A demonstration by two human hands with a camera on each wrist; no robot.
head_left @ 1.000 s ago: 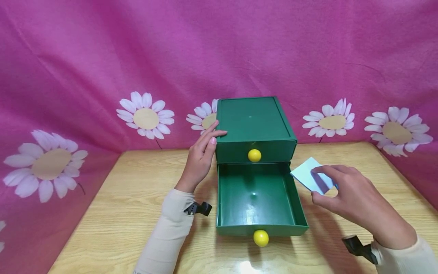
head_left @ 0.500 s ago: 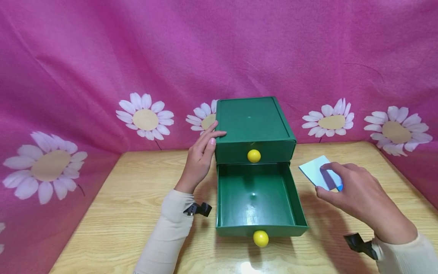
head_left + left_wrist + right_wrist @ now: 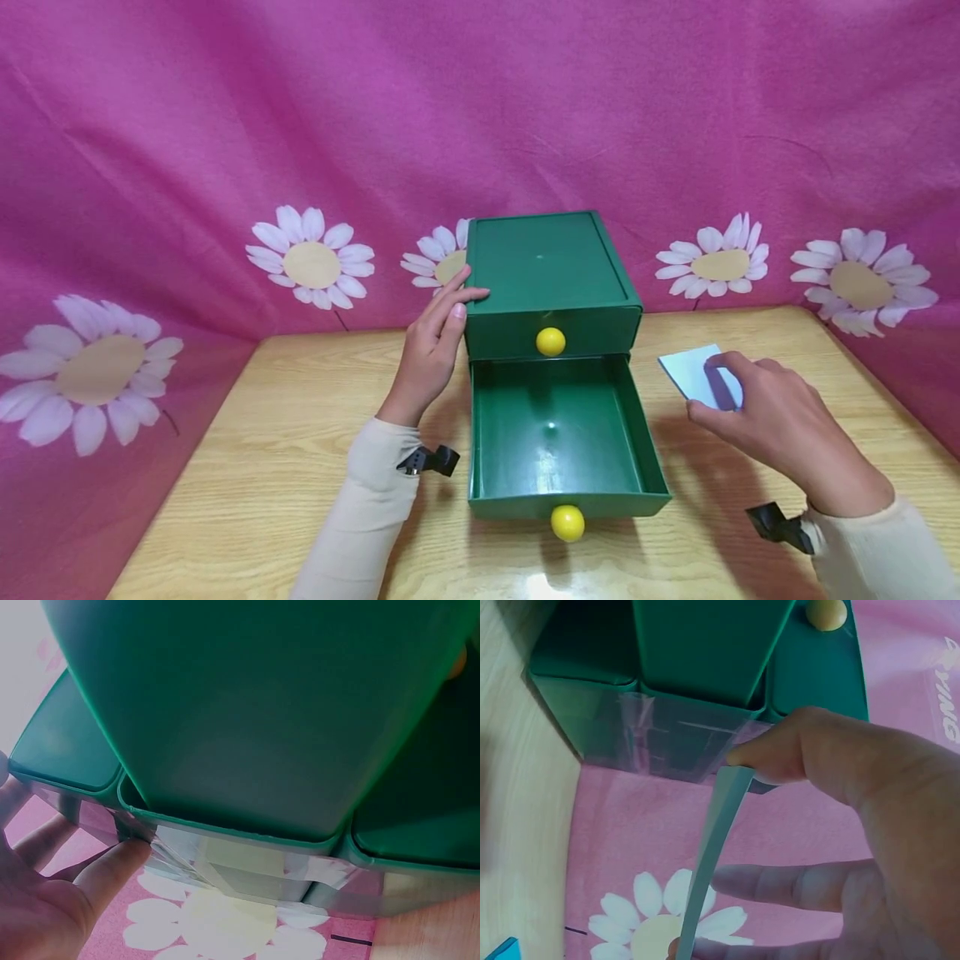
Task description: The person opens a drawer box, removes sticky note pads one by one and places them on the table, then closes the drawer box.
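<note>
Pale blue pad point(image 3: 690, 373) in the head view: the right hand point(image 3: 787, 429) grips its near right corner, thumb at the near side and a finger on the upper face, while the rest juts out toward the drawers. It is held over the right part of the desk point(image 3: 277, 458), between the green drawer unit point(image 3: 543, 262) and the desk's right edge, touching neither. The left hand point(image 3: 427, 354) lies across the unit from the pad, well apart from it; its fingers are extended, tips resting on the unit's left top edge, grasping nothing. The unit stands near the desk's back edge, its lower drawer point(image 3: 540, 454) pulled out toward the near edge, the upper one closed.

Left wrist view: loosely spread fingers of the left hand touch the unit's clear side wall point(image 3: 240, 862); the pad is out of sight.

Right wrist view: the pad appears edge-on, a slanting strip, thumb at its upper end and fingertips against its lower part. The unit stands beyond it. Something bright blue point(image 3: 504, 949), mostly cut off, shows against the desk.
</note>
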